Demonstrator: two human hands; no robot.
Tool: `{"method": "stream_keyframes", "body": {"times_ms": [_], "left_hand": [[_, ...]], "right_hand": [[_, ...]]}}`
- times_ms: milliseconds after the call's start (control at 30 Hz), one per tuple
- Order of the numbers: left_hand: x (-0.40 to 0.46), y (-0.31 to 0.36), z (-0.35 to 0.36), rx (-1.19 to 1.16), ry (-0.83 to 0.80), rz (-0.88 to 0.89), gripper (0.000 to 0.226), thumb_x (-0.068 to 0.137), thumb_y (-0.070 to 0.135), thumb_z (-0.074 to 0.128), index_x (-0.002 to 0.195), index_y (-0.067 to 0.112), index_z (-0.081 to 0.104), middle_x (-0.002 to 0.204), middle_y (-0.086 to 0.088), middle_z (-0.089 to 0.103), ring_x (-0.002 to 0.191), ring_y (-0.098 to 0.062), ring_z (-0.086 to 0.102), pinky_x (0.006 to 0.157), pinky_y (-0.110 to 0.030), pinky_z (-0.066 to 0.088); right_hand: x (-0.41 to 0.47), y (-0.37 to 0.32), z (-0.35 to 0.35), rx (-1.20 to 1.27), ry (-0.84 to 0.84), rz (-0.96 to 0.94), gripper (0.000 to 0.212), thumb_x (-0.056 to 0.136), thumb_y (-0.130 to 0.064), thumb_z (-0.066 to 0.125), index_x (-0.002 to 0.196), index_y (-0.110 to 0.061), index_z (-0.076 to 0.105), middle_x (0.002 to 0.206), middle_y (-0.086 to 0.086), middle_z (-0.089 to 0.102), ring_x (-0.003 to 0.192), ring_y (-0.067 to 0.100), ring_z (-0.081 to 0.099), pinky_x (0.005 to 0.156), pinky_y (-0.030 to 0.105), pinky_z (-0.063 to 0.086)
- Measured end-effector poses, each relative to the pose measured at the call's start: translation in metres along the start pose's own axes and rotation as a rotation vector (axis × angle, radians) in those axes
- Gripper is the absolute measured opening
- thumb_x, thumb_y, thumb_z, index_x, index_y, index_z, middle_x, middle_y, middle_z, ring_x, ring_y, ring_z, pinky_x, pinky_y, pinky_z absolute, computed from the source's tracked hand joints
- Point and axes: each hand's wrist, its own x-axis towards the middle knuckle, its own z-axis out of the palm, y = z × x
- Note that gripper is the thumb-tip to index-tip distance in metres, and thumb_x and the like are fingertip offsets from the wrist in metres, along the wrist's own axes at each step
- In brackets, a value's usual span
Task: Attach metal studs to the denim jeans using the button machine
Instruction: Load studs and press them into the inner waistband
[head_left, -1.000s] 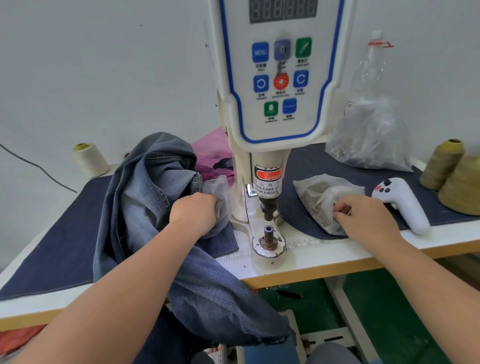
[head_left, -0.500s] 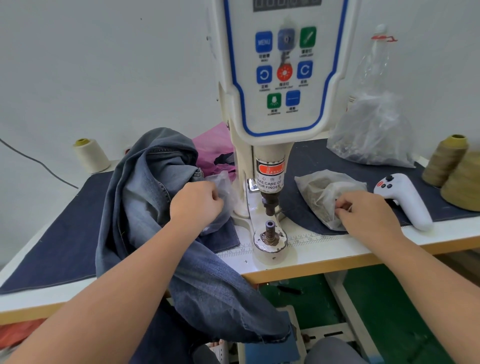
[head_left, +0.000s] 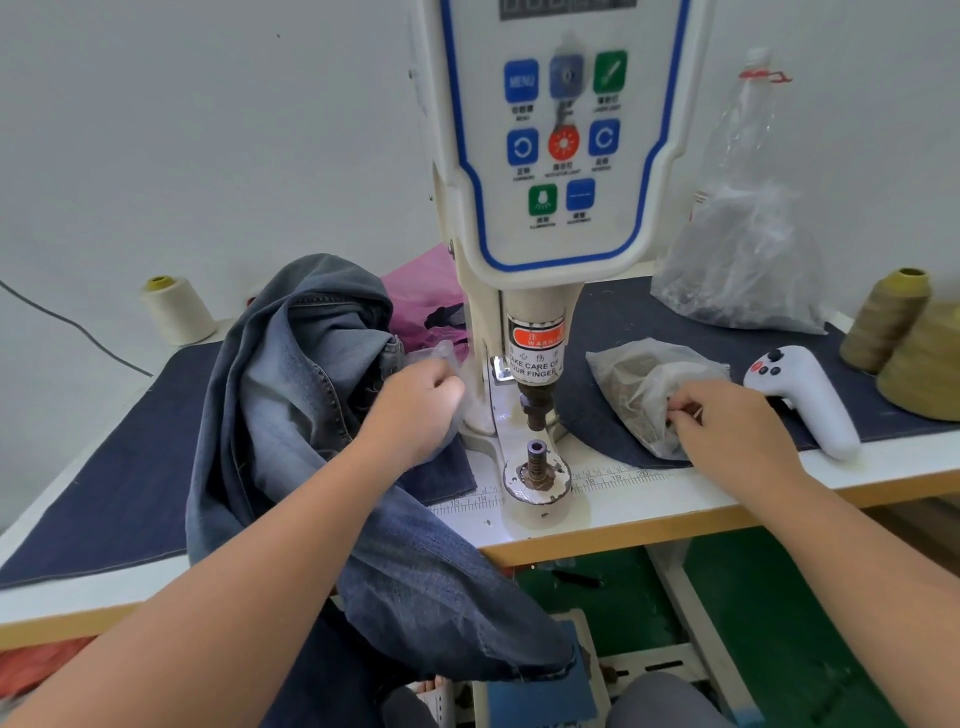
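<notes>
A worker's two bare forearms reach over the front edge of a white worktable (head_left: 649, 499) edged in pale wood, where faded blue denim jeans (head_left: 291, 395) spill in soft folds off that front edge at the left and hang toward the floor. The left hand (head_left: 415, 402) rests on the heaped denim beside the machine column, fingers curled at a crumpled clear plastic bag (head_left: 441, 353); whether it pinches anything small there cannot be told. The right hand (head_left: 727, 415), on the other side of the column, pinches with bent fingers into a small wrinkled clear bag (head_left: 634, 379) of dull grey-brown pieces, too small to make out singly. Between the hands stands the button machine (head_left: 545, 208), cream-bodied, its dark metal punch poised apart above a short cylindrical die (head_left: 536, 457) seated in a worn round plate near the front edge, over a printed ruler strip. A dark navy cloth mat (head_left: 93, 467) covers much of the tabletop. A smooth white handheld controller (head_left: 810, 400) lies right of the small bag. Toward the back edge sit a larger cloudy plastic bag (head_left: 743, 275), olive thread cones (head_left: 893, 317) at the right corner, a cream thread cone (head_left: 176, 312) at the left and crumpled pink fabric (head_left: 421, 291) behind the jeans.
</notes>
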Motion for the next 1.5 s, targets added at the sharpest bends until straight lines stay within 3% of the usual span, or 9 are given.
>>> {"method": "stream_keyframes", "body": {"times_ms": [100,233,333,467,600,700,1000,1267,1500], "left_hand": [[-0.023,0.012,-0.001,-0.512,-0.366,-0.05,0.039,0.09,0.01,0.053,0.053,0.022,0.058,0.047,0.005,0.041,0.045,-0.014,0.03,0.044,-0.023,0.025],[-0.036,0.014,-0.001,-0.692,-0.549,-0.075,0.026,0.092,0.011,0.056,0.067,0.019,0.059,0.054,0.006,0.041,0.044,-0.009,0.026,0.044,-0.02,0.019],[-0.036,0.017,0.001,-0.677,-0.548,-0.092,0.021,0.094,0.01,0.054,0.073,0.015,0.055,0.056,0.004,0.041,0.046,-0.011,0.026,0.047,-0.022,0.018],[-0.039,0.022,0.008,-0.639,-0.587,-0.108,0.023,0.079,0.02,0.053,0.057,0.026,0.057,0.056,0.003,0.043,0.044,-0.009,0.031,0.046,-0.021,0.022],[-0.039,0.028,0.02,-0.557,-0.502,-0.118,0.032,0.09,0.012,0.05,0.06,0.021,0.045,0.055,0.003,0.041,0.048,-0.009,0.032,0.042,-0.016,0.023],[-0.041,0.03,0.022,-0.456,-0.427,-0.025,0.031,0.092,0.008,0.046,0.064,0.018,0.038,0.049,0.009,0.04,0.041,-0.004,0.033,0.039,-0.012,0.027],[-0.043,0.027,0.027,-0.442,-0.379,-0.003,0.029,0.092,0.013,0.045,0.064,0.02,0.037,0.047,0.012,0.036,0.04,-0.004,0.029,0.041,-0.015,0.025],[-0.043,0.028,0.029,-0.446,-0.355,-0.036,0.029,0.073,0.03,0.052,0.044,0.031,0.044,0.046,0.016,0.036,0.04,-0.002,0.03,0.041,-0.013,0.026],[-0.044,0.022,0.026,-0.543,-0.337,-0.102,0.031,0.089,0.015,0.061,0.062,0.019,0.046,0.046,0.011,0.041,0.041,-0.007,0.028,0.041,-0.018,0.025]], "right_hand": [[0.0,0.001,0.002,-0.006,0.009,0.003,0.016,0.092,-0.013,0.059,0.087,-0.024,0.07,0.081,-0.003,0.064,0.072,0.017,0.057,0.061,0.032,0.046],[0.0,0.0,0.005,-0.023,-0.003,0.009,0.018,0.091,-0.013,0.057,0.086,-0.025,0.069,0.083,-0.003,0.064,0.075,0.02,0.057,0.062,0.033,0.047],[-0.001,0.001,0.005,-0.014,-0.01,0.018,0.019,0.092,-0.013,0.057,0.084,-0.027,0.067,0.078,-0.005,0.063,0.073,0.019,0.056,0.06,0.032,0.044],[-0.001,0.001,0.004,-0.006,-0.007,0.015,0.019,0.092,-0.013,0.057,0.085,-0.027,0.067,0.076,-0.005,0.062,0.072,0.016,0.055,0.058,0.03,0.04],[-0.001,0.002,0.005,-0.011,-0.011,0.018,0.018,0.093,-0.013,0.056,0.088,-0.025,0.069,0.076,-0.008,0.061,0.074,0.017,0.055,0.059,0.03,0.041],[-0.002,0.002,0.005,-0.004,0.003,0.01,0.018,0.093,-0.013,0.056,0.089,-0.025,0.069,0.084,-0.007,0.062,0.077,0.017,0.055,0.062,0.031,0.042],[-0.002,0.0,0.005,-0.02,-0.001,0.016,0.018,0.093,-0.014,0.055,0.089,-0.025,0.069,0.087,-0.005,0.063,0.078,0.017,0.055,0.062,0.031,0.042],[-0.003,-0.001,0.002,-0.022,-0.013,0.017,0.019,0.094,-0.015,0.055,0.088,-0.026,0.069,0.075,-0.012,0.056,0.072,0.013,0.053,0.057,0.029,0.038],[-0.009,-0.005,-0.001,0.042,0.09,-0.058,0.015,0.092,-0.011,0.061,0.088,-0.02,0.072,0.077,-0.009,0.059,0.067,0.012,0.051,0.057,0.029,0.037]]}}
